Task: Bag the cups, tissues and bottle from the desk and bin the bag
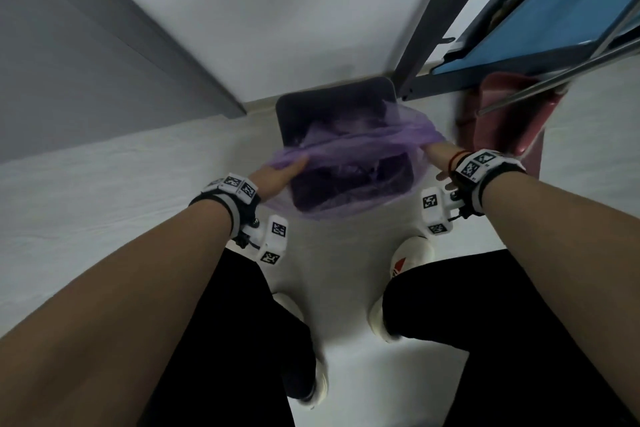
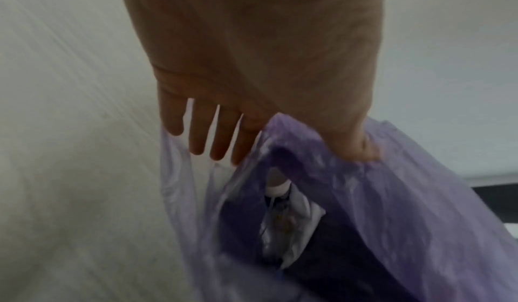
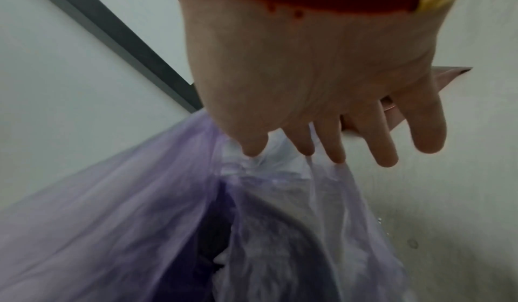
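Note:
A thin purple plastic bag (image 1: 349,149) is stretched over a dark square bin (image 1: 301,114) on the floor, and it hangs down into the bin. My left hand (image 1: 280,173) grips the bag's left edge. In the left wrist view the left hand (image 2: 266,63) pinches the plastic (image 2: 392,207) between thumb and fingers. White crumpled items (image 2: 286,225) show inside the bag; I cannot tell which they are. My right hand (image 1: 440,152) holds the bag's right edge. Close up, the right hand (image 3: 308,74) has its fingertips bunching the plastic (image 3: 112,218).
A pink dustpan (image 1: 502,121) with a metal handle leans just right of the bin. A dark grey frame leg (image 1: 429,28) and a blue panel (image 1: 554,10) rise behind it. My white shoes (image 1: 412,253) stand on the pale floor in front of the bin.

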Tool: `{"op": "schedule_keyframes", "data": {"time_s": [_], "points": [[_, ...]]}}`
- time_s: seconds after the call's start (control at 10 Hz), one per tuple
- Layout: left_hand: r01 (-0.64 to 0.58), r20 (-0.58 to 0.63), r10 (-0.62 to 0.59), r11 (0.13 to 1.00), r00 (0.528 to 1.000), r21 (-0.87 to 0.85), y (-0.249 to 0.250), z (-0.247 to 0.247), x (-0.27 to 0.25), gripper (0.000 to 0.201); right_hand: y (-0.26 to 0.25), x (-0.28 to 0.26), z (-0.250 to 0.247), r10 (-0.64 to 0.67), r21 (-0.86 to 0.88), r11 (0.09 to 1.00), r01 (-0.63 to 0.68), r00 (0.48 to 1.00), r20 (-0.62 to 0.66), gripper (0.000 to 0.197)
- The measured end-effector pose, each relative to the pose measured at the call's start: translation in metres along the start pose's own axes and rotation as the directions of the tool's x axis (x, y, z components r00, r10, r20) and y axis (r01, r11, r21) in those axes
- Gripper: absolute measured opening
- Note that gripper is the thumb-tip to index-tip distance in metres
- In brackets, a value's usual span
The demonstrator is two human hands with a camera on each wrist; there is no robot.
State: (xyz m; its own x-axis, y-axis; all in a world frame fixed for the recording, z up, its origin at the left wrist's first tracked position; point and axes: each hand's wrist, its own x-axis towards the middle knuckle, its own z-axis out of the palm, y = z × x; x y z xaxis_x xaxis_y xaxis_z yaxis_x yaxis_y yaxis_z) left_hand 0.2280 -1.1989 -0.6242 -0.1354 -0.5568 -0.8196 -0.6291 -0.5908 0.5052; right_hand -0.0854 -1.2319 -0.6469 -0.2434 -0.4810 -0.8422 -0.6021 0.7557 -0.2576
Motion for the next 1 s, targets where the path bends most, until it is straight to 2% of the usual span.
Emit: {"op": "schedule_keyframes", "data": {"time_s": [0.1,0.2,0.3,0.4,0.5,0.6,0.7,0.8,0.9,1.0], "points": [[-0.137,-0.255,0.079,0.966,0.964,-0.219,0.014,-0.019,0.022,0.037,-0.004,0.033,-0.002,0.066,0.132,0.989,-0.068,0.998,0.023,0.074],[-0.241,-0.414,0.122,0.938,0.902,-0.248,0.026,-0.035,0.043,0.052,-0.040,0.032,-0.012,-0.061,0.163,0.985,0.060,0.998,0.001,0.073],[-0.228,-0.457,0.121,0.956,0.881,-0.185,0.030,-0.043,0.057,0.070,-0.066,0.033,-0.017,-0.201,0.167,0.967,0.195,0.979,0.021,0.066],[-0.204,-0.442,0.136,0.973,0.887,-0.110,0.031,-0.049,0.071,0.065,-0.071,0.044,-0.018,-0.315,0.250,0.917,0.310,0.949,-0.021,0.051],[-0.137,-0.373,0.059,0.973,0.926,-0.186,0.036,-0.051,0.079,0.052,-0.067,0.059,-0.021,-0.304,0.310,0.887,0.343,0.938,-0.169,0.040],[-0.047,-0.315,-0.043,0.961,0.948,-0.273,0.035,-0.052,0.082,0.062,-0.051,0.073,-0.019,-0.278,0.087,0.949,0.302,0.936,-0.216,0.035],[0.030,-0.284,-0.090,0.978,0.955,-0.208,0.028,-0.050,0.084,0.093,-0.030,0.083,-0.005,-0.207,-0.323,0.935,0.148,0.966,-0.156,0.041],[0.052,-0.269,-0.091,0.988,0.959,-0.147,0.026,-0.048,0.081,0.099,-0.012,0.085,0.004,-0.097,-0.329,0.941,0.072,0.994,-0.060,0.028],[0.085,-0.263,-0.118,0.987,0.957,-0.135,0.031,-0.046,0.053,0.074,-0.009,0.059,-0.004,-0.042,-0.062,0.997,0.040,0.998,-0.038,0.029],[0.073,-0.295,-0.087,0.996,0.951,-0.060,0.052,-0.045,0.003,0.053,-0.017,0.009,-0.035,-0.072,0.012,0.997,0.074,0.993,-0.098,0.033]]}}
